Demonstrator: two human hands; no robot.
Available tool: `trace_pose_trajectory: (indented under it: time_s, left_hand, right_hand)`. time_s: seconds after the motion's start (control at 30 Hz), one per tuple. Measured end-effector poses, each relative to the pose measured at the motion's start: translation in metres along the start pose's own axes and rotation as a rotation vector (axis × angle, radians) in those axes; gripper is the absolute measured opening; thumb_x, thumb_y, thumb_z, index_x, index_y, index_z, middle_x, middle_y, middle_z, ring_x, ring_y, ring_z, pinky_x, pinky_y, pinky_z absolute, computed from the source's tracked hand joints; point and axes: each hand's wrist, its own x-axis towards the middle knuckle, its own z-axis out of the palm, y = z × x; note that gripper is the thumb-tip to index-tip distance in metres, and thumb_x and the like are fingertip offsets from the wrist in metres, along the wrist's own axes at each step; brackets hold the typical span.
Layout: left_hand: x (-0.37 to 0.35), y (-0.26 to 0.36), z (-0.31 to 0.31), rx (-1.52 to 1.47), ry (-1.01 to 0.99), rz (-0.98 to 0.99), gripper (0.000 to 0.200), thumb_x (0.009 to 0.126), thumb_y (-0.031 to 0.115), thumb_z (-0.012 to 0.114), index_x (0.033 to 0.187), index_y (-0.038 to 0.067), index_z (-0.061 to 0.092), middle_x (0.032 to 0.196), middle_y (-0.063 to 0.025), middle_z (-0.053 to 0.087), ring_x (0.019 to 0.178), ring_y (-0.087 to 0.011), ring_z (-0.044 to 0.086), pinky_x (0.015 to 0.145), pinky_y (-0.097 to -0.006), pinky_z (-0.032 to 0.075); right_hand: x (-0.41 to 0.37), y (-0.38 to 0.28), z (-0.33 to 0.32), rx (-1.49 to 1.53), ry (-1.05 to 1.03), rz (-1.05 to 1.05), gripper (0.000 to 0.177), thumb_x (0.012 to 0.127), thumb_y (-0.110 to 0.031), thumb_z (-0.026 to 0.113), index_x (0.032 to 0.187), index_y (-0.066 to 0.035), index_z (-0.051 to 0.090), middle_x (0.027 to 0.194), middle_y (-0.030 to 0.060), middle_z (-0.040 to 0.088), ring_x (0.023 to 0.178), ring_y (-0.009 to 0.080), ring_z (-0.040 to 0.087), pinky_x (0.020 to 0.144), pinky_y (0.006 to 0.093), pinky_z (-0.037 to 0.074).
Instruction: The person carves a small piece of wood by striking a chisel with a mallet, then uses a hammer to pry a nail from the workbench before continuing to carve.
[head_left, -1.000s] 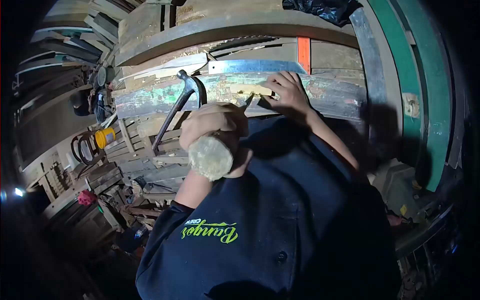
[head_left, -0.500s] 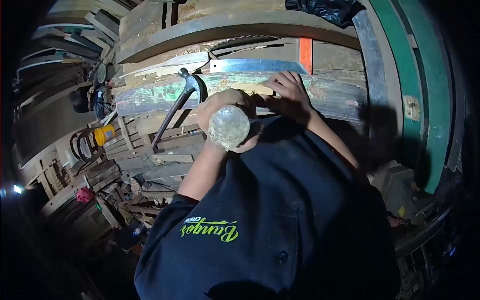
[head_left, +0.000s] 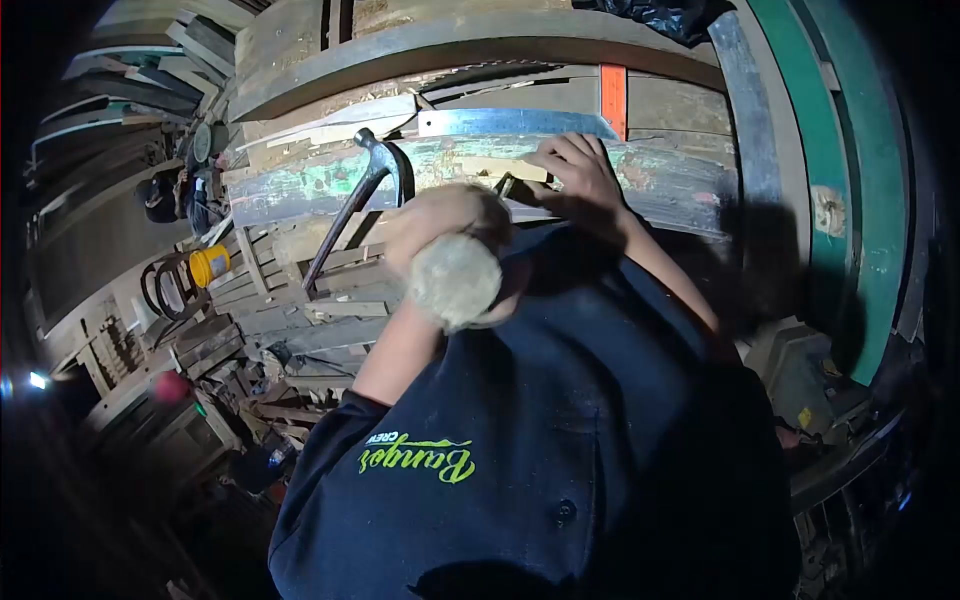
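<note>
My left hand is closed around a thick round wooden club, whose rough pale end faces up at me. The hand is blurred. To its right, my right hand is bent over the edge of a worn beam with flaking green paint. A thin dark tool juts from that hand's shadowed side; its kind is hard to make out. Beside the fingertips is a pale wood strip or patch. A claw hammer lies left of my left hand, its head on the beam.
A metal ruler blade with an orange end lies behind the beam. Further back runs a curved plank. Green boards stand at right. Timber offcuts and a yellow bucket are at left.
My left hand and the club have shifted slightly down and left, now blurred. My right hand keeps its place; more of the thin dark tool shows beside it.
</note>
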Motion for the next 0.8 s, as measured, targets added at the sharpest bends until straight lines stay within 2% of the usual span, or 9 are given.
trace_pose_trajectory:
  time_s: [0.03, 0.27, 0.33, 0.37, 0.4, 0.47, 0.53, 0.67, 0.8]
  left_hand:
    - [0.003, 0.000, 0.014, -0.278, 0.131, -0.036, 0.040, 0.061, 0.020, 0.081, 0.089, -0.001, 0.061, 0.068, -0.0102, 0.063, 0.059, -0.0238, 0.065, 0.061, -0.0312, 0.055]
    - [-0.004, 0.018, 0.005, -0.416, 0.225, -0.145, 0.039, 0.062, 0.021, 0.078, 0.091, 0.000, 0.061, 0.072, -0.0094, 0.065, 0.065, -0.0236, 0.067, 0.069, -0.0320, 0.056]
    - [-0.028, -0.014, 0.014, -0.181, 0.130, -0.306, 0.039, 0.060, 0.021, 0.079, 0.088, 0.000, 0.062, 0.073, -0.0102, 0.065, 0.067, -0.0235, 0.067, 0.069, -0.0315, 0.055]
    - [0.001, 0.000, 0.005, 0.085, 0.028, -0.091, 0.039, 0.057, 0.021, 0.080, 0.086, 0.000, 0.063, 0.073, -0.0108, 0.065, 0.067, -0.0237, 0.067, 0.068, -0.0303, 0.055]
    - [-0.001, 0.000, 0.007, 0.080, 0.034, -0.084, 0.039, 0.057, 0.021, 0.080, 0.086, 0.000, 0.063, 0.073, -0.0108, 0.065, 0.067, -0.0237, 0.067, 0.068, -0.0303, 0.055]
    - [-0.003, -0.001, 0.010, -0.318, 0.143, -0.183, 0.040, 0.058, 0.020, 0.080, 0.089, 0.000, 0.062, 0.072, -0.0110, 0.065, 0.066, -0.0235, 0.067, 0.066, -0.0297, 0.054]
    - [0.006, 0.005, 0.004, -0.538, 0.111, 0.010, 0.040, 0.064, 0.017, 0.079, 0.094, -0.002, 0.060, 0.070, -0.0116, 0.063, 0.061, -0.0225, 0.065, 0.060, -0.0302, 0.053]
    - [0.002, -0.001, 0.011, -0.254, 0.114, -0.112, 0.041, 0.061, 0.020, 0.081, 0.089, -0.002, 0.061, 0.072, -0.0094, 0.064, 0.061, -0.0215, 0.065, 0.060, -0.0293, 0.053]
    - [-0.005, -0.006, 0.005, -0.400, 0.171, -0.153, 0.041, 0.061, 0.019, 0.080, 0.091, -0.001, 0.062, 0.076, -0.0102, 0.065, 0.065, -0.0215, 0.067, 0.064, -0.0297, 0.054]
  right_hand:
    - [0.000, 0.000, 0.000, 0.007, -0.005, -0.005, 0.030, 0.076, -0.022, 0.073, 0.103, -0.010, 0.070, 0.095, 0.0039, 0.061, 0.097, 0.0225, 0.057, 0.089, 0.0382, 0.039]
    - [-0.003, 0.006, 0.007, -0.025, -0.002, -0.004, 0.032, 0.075, -0.026, 0.074, 0.103, -0.010, 0.070, 0.095, 0.0045, 0.061, 0.096, 0.0245, 0.057, 0.088, 0.0394, 0.039]
    - [-0.005, 0.002, 0.008, 0.004, -0.009, -0.009, 0.033, 0.076, -0.028, 0.074, 0.104, -0.010, 0.070, 0.095, 0.0044, 0.061, 0.096, 0.0245, 0.057, 0.088, 0.0397, 0.039]
    - [-0.002, 0.003, 0.007, 0.016, 0.002, -0.011, 0.035, 0.076, -0.030, 0.074, 0.105, -0.010, 0.070, 0.095, 0.0043, 0.061, 0.096, 0.0246, 0.056, 0.088, 0.0400, 0.039]
    - [-0.002, 0.005, 0.003, 0.023, 0.006, -0.012, 0.036, 0.076, -0.032, 0.073, 0.105, -0.011, 0.070, 0.095, 0.0042, 0.061, 0.096, 0.0246, 0.056, 0.087, 0.0402, 0.039]
    - [-0.002, 0.005, 0.003, 0.001, 0.004, -0.015, 0.036, 0.076, -0.032, 0.073, 0.105, -0.010, 0.070, 0.095, 0.0043, 0.061, 0.096, 0.0248, 0.056, 0.087, 0.0400, 0.039]
    - [-0.004, 0.005, 0.006, -0.008, 0.000, -0.008, 0.037, 0.076, -0.032, 0.073, 0.105, -0.010, 0.070, 0.095, 0.0044, 0.061, 0.096, 0.0249, 0.056, 0.087, 0.0398, 0.039]
    - [0.001, 0.001, -0.001, -0.013, 0.017, -0.038, 0.035, 0.076, -0.030, 0.074, 0.103, -0.009, 0.070, 0.093, 0.0046, 0.061, 0.094, 0.0244, 0.056, 0.087, 0.0380, 0.039]
    - [0.002, 0.005, 0.001, 0.005, 0.038, -0.037, 0.032, 0.077, -0.029, 0.074, 0.101, -0.009, 0.070, 0.093, 0.0046, 0.061, 0.094, 0.0243, 0.057, 0.086, 0.0379, 0.039]
